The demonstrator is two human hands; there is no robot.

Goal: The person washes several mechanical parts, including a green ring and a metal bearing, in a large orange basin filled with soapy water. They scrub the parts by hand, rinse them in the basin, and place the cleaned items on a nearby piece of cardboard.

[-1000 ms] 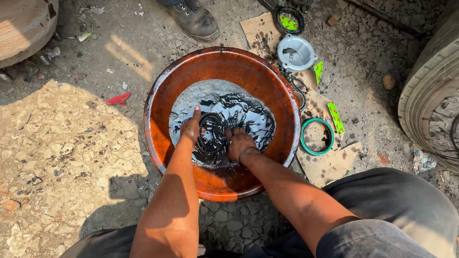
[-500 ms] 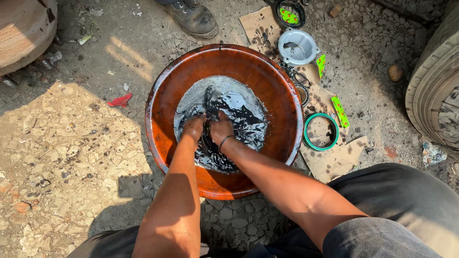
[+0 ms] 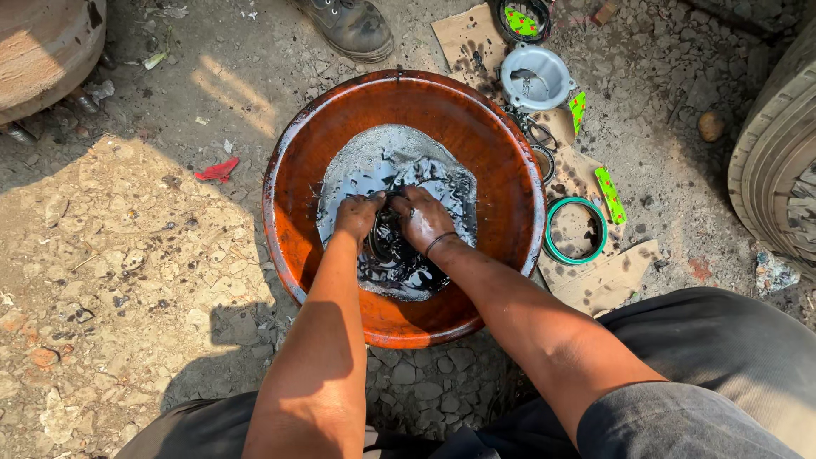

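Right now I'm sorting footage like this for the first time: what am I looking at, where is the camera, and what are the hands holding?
The camera sits on a person's head and looks down, so both forearms belong to the wearer. The left hand and right hand are together in an orange-brown basin of dark, oily liquid, gripping a round black part; what it is, I cannot tell. To the right, on cardboard on the stony ground, lie a green ring and a pale cup-shaped part. A tyre stands at the right edge, and another person's boot shows above.
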